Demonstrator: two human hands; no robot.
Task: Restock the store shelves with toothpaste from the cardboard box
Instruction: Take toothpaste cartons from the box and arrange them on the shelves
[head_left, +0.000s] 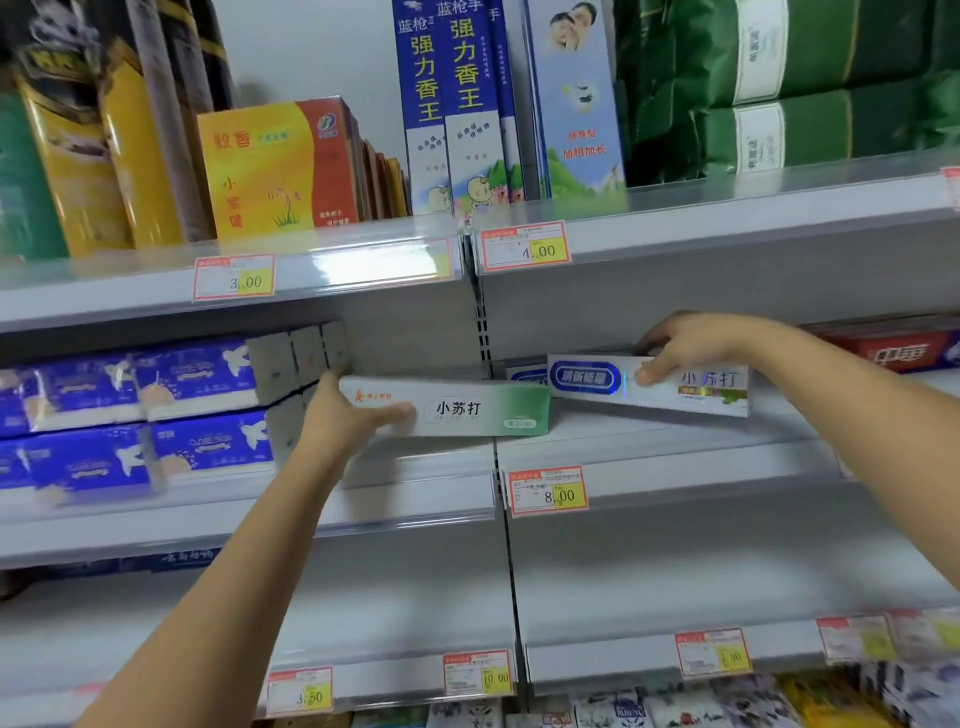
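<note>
Toothpaste box (467, 410) in green: left hand (337, 415) grips its covered left end; at 3 o'clock, right hand (691, 345) clasps a silver box (587, 382), fingertips hidden.

Green toothpaste box (467, 410) and silver-blue toothpaste box (587, 382) lie horizontal, adjacent.

Upper shelf (727, 218): yellow-orange box (270, 166), tall blue cartons (447, 93) upright, green packs (810, 78) stacked at right. Middle shelf (675, 441): blue tissue packs (197, 384) stacked two high at left, red carton (893, 353) far right. Between them sit a green toothpaste box (483, 410) and a silver-blue toothpaste box (587, 379); contact with the shelf is unconfirmed. Price tags (548, 491) are fixed on the front rails.
</note>
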